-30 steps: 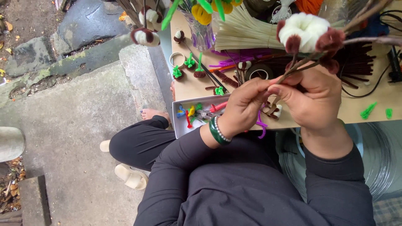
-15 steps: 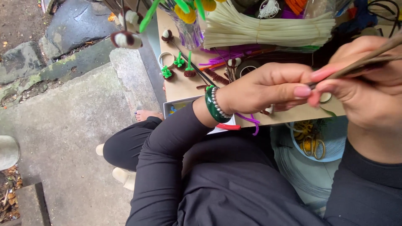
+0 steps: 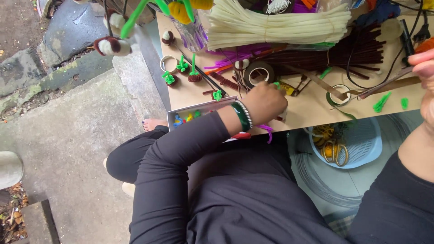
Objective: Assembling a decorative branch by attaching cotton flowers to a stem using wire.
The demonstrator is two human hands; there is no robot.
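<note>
My left hand (image 3: 264, 101), with a green bangle and a beaded bracelet at the wrist, rests knuckles-up on the tan tabletop (image 3: 312, 110) just below a brown tape roll (image 3: 258, 72). Its fingers curl down beside small yellow and green bits, and what they hold is hidden. At the right edge, close to the camera, my right hand (image 3: 425, 68) pinches a thin brown wrapped stem (image 3: 389, 86) that slants down to the left over the table.
A cream pipe-cleaner bundle (image 3: 275, 22) and a dark brown bundle (image 3: 334, 52) lie at the back. A glass vase (image 3: 192, 34) stands far left. A small box of coloured pieces (image 3: 194, 115) sits at the table edge. Below the table is a blue basket (image 3: 361, 153) with scissors.
My left hand has let go of the stem and dropped to the table near the tape roll. My right hand has swung right with the stem, and the white fuzzy head is out of view.
</note>
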